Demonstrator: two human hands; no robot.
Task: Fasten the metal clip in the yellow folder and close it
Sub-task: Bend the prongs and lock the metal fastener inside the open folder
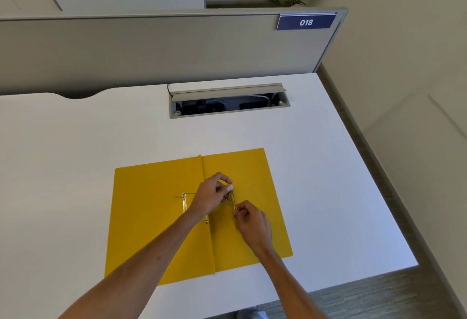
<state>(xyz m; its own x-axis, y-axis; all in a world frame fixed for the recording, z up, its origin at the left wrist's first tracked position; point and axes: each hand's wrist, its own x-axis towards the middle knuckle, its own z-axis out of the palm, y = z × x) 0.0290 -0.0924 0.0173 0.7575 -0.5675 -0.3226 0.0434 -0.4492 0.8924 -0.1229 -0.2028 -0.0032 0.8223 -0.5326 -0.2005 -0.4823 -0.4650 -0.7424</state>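
Observation:
A yellow folder (149, 217) lies open and flat on the white desk (75, 167). Its fold runs down the middle. On the left half, a gold metal fastener base (184, 203) lies near the fold, partly hidden by my left wrist. My left hand (211, 196) and my right hand (250, 222) hold a thin gold metal clip bar (232, 201) between them, over the right half of the folder. Left fingers pinch its far end, right fingers pinch its near end.
An open cable tray (228, 102) with a raised grey lid is set into the desk at the back. A grey partition (151, 48) with a blue "018" sign (306, 22) stands behind. The desk's right edge (374, 174) drops to carpeted floor.

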